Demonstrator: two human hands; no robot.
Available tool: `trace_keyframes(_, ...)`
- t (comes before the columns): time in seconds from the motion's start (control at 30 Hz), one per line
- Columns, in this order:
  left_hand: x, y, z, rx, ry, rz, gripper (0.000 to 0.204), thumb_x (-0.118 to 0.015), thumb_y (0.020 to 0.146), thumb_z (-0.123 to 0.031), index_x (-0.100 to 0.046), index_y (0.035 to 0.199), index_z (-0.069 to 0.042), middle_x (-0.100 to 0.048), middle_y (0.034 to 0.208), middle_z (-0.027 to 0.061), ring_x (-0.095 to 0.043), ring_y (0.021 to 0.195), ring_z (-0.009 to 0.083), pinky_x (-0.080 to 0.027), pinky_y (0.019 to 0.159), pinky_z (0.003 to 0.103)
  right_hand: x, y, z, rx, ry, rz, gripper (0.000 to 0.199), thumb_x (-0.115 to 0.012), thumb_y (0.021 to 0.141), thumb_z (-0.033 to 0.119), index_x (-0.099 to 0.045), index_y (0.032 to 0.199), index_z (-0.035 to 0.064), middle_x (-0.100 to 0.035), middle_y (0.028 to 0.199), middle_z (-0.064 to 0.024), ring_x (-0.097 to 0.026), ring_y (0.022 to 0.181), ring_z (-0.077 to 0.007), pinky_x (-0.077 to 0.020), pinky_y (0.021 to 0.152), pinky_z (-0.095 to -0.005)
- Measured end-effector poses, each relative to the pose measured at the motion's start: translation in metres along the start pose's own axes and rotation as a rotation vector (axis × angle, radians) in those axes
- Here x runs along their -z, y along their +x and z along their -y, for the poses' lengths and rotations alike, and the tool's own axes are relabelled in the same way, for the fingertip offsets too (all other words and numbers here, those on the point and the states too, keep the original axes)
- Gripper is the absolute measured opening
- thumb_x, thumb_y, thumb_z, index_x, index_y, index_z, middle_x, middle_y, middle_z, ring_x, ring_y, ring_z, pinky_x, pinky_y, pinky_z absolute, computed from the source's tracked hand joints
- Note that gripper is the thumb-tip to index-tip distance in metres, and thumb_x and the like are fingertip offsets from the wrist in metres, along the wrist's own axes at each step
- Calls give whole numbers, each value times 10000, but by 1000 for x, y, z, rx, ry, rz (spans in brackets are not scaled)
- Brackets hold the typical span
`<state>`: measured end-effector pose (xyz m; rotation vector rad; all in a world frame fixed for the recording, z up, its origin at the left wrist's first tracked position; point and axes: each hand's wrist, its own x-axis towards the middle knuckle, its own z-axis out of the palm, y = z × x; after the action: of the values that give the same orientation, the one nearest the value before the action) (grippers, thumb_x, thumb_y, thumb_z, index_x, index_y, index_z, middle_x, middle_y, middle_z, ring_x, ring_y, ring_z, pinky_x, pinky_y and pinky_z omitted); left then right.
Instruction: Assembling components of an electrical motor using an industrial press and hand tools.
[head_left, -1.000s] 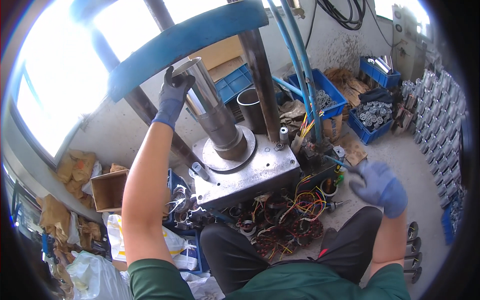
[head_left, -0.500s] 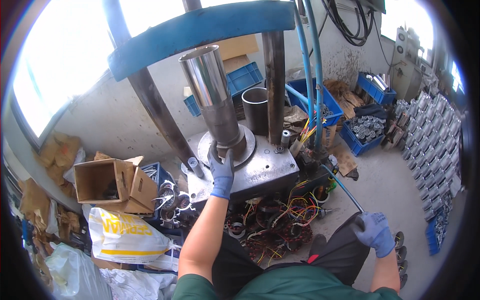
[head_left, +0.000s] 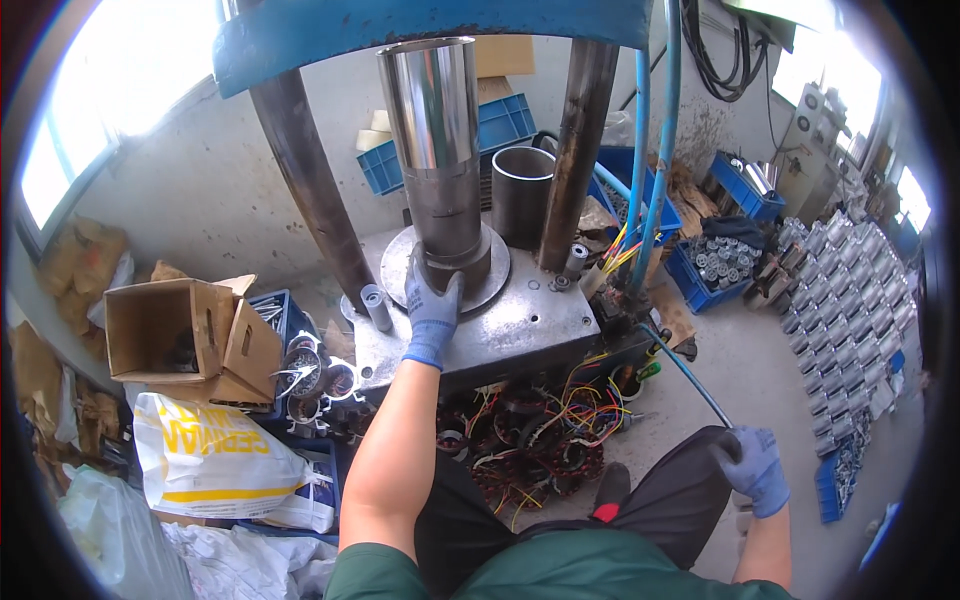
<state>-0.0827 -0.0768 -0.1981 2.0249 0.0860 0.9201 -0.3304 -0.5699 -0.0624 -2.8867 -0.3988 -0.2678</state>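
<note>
gloves cover both of our hands. our left hand [head_left: 432, 312] lies flat, fingers spread, against the foot of the polished steel cylinder [head_left: 440, 150], touching the round base disc [head_left: 492, 282] it stands on; nothing is pinched in it. that cylinder stands upright at the middle of the press plate [head_left: 520, 325], between the two rusty columns [head_left: 312, 190]. we judge it heavy, rigid and slick on its shiny wall, so the darker collar at its bottom looks the surer place to grip. our right hand [head_left: 752, 468], at four o'clock from the plate, is closed around the end of a thin blue lever rod [head_left: 690, 375] that runs up toward the plate's corner. a shorter dark steel sleeve [head_left: 522, 190] stands at one o'clock from the cylinder, and copper-wound stators [head_left: 520, 440] lie below the plate.
</note>
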Motion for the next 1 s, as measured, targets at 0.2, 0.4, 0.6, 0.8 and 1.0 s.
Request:
trace_keyframes(0.2,-2,2,-2,13,-31,15,884,-769,841,-224,-319,1569,-5,-422,1546,245,-388,1450,400,-303,1221,460,-2,-2,0,52,-63,-62,203,-808,773,182,-646,766,59,-640,725,-160,-623,677,-403,-489,612,-473)
trace_keyframes(0.4,1,4,-3,40,-46,23,871,-775,835,-216,-336,1561,-18,-431,1539,243,-396,1446,397,-313,1217,459,1,0,2,44,-57,-27,186,-803,774,173,-661,784,53,-647,738,-170,-631,692,-405,-497,625,-468)
trace_keyframes(0.6,3,3,-5,45,-73,23,853,-775,835,-204,-351,1554,-24,-449,1524,243,-419,1432,397,-330,1208,458,1,1,-3,11,-28,18,183,-803,772,173,-671,799,49,-652,756,-179,-633,699,-410,-502,636,-470)
trace_keyframes(0.8,3,4,-1,31,-74,24,854,-779,833,-216,-357,1548,-18,-457,1517,245,-428,1424,398,-337,1201,465,3,-3,-10,96,-46,-12,170,-796,773,153,-703,876,55,-680,822,-162,-650,769,-402,-514,679,-460)
trace_keyframes(1.0,0,4,-3,28,-54,-6,860,-781,831,-216,-355,1546,1,-463,1515,250,-440,1419,395,-345,1195,458,32,50,-3,214,-20,-56,282,-769,781,112,-726,1053,50,-729,998,-152,-689,919,-359,-544,826,-431)
